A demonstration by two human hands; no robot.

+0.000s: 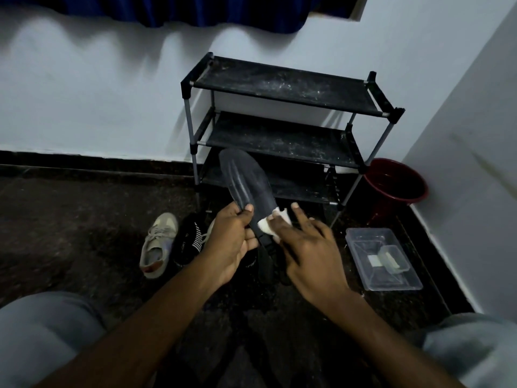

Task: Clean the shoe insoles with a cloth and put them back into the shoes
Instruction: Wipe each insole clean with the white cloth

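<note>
2 hands up; left hand point(232, 239) grips dark insole point(246, 177), fingers curled; right hand point(307, 247) pinches white cloth point(266, 227) against it

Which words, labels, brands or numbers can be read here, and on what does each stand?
No text is readable.
Black shoe with white stripes: small pale print, too blurred to read.
Second black shoe: small pale print, too blurred to read.
</note>
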